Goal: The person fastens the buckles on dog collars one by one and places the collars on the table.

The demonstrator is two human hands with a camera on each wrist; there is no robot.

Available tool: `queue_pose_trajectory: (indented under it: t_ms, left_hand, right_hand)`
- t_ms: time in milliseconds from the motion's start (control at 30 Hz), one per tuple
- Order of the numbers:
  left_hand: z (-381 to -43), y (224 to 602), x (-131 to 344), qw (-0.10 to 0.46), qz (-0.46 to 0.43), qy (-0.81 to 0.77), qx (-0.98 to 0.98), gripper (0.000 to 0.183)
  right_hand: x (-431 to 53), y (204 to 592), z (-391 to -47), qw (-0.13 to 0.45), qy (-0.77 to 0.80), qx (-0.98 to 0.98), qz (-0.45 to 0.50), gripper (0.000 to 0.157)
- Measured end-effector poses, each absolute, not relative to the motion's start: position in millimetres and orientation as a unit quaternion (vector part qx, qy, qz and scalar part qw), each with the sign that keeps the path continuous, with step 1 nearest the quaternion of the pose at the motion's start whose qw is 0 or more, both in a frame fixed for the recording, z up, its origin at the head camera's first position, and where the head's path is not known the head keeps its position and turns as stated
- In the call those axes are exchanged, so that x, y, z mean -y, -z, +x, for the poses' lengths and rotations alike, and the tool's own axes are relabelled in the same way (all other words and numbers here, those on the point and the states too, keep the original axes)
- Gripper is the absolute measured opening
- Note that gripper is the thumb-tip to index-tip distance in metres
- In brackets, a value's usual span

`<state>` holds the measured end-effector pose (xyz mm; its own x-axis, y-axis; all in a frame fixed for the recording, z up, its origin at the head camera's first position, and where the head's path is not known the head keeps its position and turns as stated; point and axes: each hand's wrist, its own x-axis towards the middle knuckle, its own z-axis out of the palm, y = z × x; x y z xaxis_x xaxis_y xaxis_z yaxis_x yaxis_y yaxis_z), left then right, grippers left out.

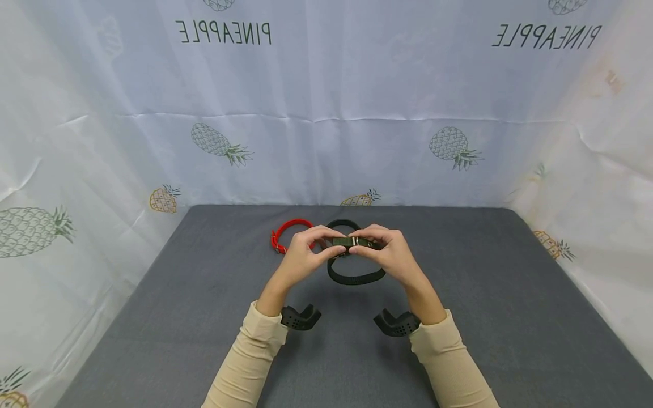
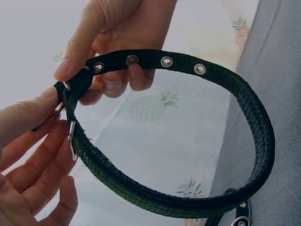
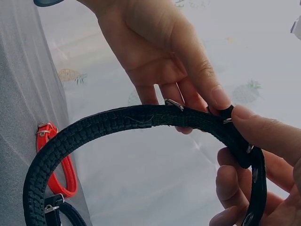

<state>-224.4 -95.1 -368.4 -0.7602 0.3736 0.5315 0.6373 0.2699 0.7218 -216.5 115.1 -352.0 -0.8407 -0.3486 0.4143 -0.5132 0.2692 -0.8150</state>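
Both hands hold a dark green, nearly black buckle collar, its loop hanging down between them. My left hand pinches the buckle end between thumb and fingers. Metal fittings show beside those fingertips in the left wrist view. My right hand pinches the strap end, where a row of metal eyelets runs along the band. The two thumbs nearly meet at the buckle, and fingers partly cover it. The lower band looks thick and ribbed.
Behind the hands, a red collar and a black collar lie on the grey table. A white curtain with pineapple prints surrounds the table's back and sides. Black mounts sit on both wrists.
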Motion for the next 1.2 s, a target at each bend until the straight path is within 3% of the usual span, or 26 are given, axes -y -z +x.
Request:
queue_pose_trajectory:
  t_ms: [800,1200]
  left_hand:
    - [-225,365,103,0.097,-0.302,0.545,0.776,0.02]
    - [-229,365,110,0.141,-0.302,0.576,0.747,0.019]
  right_hand:
    - [-116,353,-219,0.082,-0.544,0.791,0.27,0.024]
    - [-120,352,-220,0.085,-0.561,0.784,0.253,0.024]
